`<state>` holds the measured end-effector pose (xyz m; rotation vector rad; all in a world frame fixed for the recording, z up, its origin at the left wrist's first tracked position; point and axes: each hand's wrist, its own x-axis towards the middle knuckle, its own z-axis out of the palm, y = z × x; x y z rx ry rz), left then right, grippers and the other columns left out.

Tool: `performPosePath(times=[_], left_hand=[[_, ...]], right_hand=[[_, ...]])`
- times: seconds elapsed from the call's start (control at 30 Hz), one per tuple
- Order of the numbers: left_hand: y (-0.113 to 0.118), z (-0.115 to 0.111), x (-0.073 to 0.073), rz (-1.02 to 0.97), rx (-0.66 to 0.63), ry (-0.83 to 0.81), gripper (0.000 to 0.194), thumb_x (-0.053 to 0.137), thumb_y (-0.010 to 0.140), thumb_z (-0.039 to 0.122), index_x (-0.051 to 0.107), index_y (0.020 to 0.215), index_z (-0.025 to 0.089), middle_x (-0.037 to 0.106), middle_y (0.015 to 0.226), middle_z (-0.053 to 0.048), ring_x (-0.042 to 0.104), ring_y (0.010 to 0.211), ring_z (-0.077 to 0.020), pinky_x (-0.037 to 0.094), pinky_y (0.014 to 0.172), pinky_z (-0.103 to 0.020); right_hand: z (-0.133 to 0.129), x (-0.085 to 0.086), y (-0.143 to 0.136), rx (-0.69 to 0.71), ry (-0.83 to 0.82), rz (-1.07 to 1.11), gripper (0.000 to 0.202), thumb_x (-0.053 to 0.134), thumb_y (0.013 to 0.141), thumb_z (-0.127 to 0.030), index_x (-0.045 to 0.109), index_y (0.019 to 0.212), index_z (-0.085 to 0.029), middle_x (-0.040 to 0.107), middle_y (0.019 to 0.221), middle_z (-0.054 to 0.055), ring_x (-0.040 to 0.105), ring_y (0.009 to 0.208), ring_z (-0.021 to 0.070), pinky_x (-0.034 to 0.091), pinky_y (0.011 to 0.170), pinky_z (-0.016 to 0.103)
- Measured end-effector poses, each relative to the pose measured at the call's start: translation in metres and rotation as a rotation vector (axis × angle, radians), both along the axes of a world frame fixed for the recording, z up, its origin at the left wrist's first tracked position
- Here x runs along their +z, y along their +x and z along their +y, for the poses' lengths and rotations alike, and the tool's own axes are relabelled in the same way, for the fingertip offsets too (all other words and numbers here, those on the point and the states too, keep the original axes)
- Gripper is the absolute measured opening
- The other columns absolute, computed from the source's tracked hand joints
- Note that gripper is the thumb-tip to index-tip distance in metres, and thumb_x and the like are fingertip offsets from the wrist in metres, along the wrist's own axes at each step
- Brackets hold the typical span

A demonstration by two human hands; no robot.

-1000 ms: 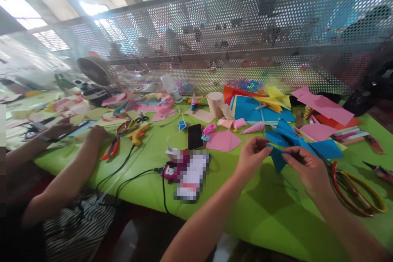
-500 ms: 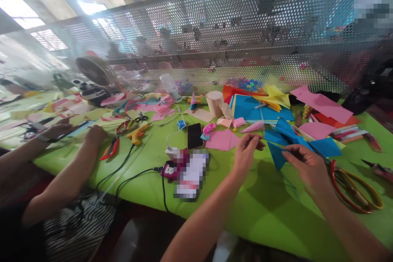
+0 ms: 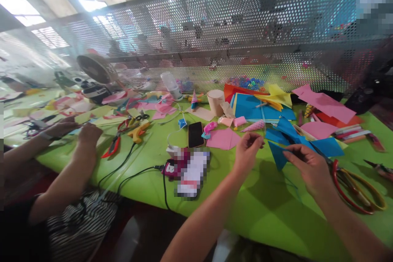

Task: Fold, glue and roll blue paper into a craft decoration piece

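Holding blue paper triangle (image 3: pixel 278 157) in right-hand grip (image 3: pixel 307 163) over green bench (image 3: pixel 260 221), with left-hand grip (image 3: pixel 247 153) curled just beside it, scissors (image 3: pixel 356 192) to the right, and pink paper (image 3: pixel 224 138) near dark phone (image 3: pixel 195 134).

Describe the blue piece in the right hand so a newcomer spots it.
On the green tabletop, find the scissors with red and yellow handles, far right. Left of them, the right hand pinches a blue triangular piece. Unlike the blue pieces behind, it is hand-held, one corner pointing down.

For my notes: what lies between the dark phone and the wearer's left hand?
The head view shows pink paper, plus a small pink-and-blue item beside the phone.
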<state>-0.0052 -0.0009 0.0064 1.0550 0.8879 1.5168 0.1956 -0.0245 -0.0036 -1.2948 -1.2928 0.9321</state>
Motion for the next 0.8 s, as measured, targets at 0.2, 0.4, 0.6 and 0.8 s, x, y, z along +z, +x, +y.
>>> performPosePath(times=[0.2, 0.4, 0.6, 0.8], left_hand=[[-0.004, 0.006, -0.001, -0.056, 0.070, -0.042, 0.053, 0.078, 0.087, 0.069, 0.061, 0.081, 0.019, 0.065, 0.075, -0.001, 0.062, 0.071, -0.0137, 0.053, 0.073, -0.030], [0.000, -0.001, 0.001, 0.077, -0.157, -0.063, 0.049, 0.091, 0.079, 0.056, 0.078, 0.105, 0.016, 0.073, 0.092, -0.005, 0.063, 0.081, -0.0146, 0.050, 0.076, -0.028], [0.004, -0.004, -0.003, 0.165, -0.200, -0.055, 0.040, 0.092, 0.078, 0.049, 0.077, 0.092, 0.015, 0.067, 0.076, -0.001, 0.056, 0.069, -0.0123, 0.043, 0.067, -0.027], [0.004, -0.003, -0.005, 0.157, -0.195, -0.060, 0.039, 0.092, 0.078, 0.048, 0.077, 0.093, 0.015, 0.066, 0.075, -0.001, 0.054, 0.068, -0.0117, 0.040, 0.065, -0.026]], right_hand=[[0.000, 0.003, -0.001, -0.015, -0.016, 0.029, 0.039, 0.090, 0.075, -0.060, 0.079, 0.089, -0.025, 0.073, 0.079, 0.002, 0.062, 0.074, 0.0208, 0.049, 0.070, 0.035], [0.000, 0.004, -0.005, 0.004, 0.013, 0.016, 0.040, 0.090, 0.075, -0.060, 0.080, 0.089, -0.024, 0.076, 0.081, 0.004, 0.064, 0.075, 0.0225, 0.052, 0.070, 0.037], [-0.002, 0.003, -0.005, 0.025, 0.034, -0.032, 0.029, 0.087, 0.080, -0.053, 0.082, 0.089, -0.026, 0.078, 0.083, 0.004, 0.067, 0.076, 0.0227, 0.055, 0.071, 0.036], [-0.001, 0.000, -0.005, 0.058, 0.046, -0.024, 0.028, 0.086, 0.082, -0.050, 0.083, 0.093, -0.024, 0.079, 0.086, 0.004, 0.067, 0.078, 0.0226, 0.055, 0.072, 0.037]])
